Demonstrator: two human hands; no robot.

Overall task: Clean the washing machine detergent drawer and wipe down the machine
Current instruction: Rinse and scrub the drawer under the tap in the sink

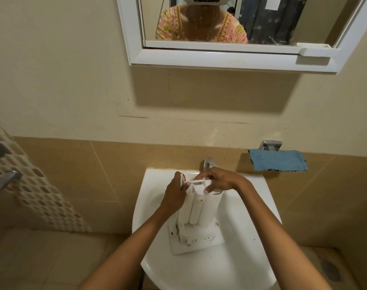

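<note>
Both hands [176, 193] [219, 181] grip detergent drawer [196, 214] over sink [251, 248]

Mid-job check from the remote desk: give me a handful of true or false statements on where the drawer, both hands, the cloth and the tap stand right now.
1. The detergent drawer stands on end in the sink, front panel down. True.
2. Only the left hand touches the drawer. False: the right hand grips its top end too.
3. The blue cloth lies in the sink. False: it hangs on the wall to the right, above the sink.
4. The tap sits behind the hands, at the back of the sink. True.
5. The mirror hangs above the sink. True.
</note>
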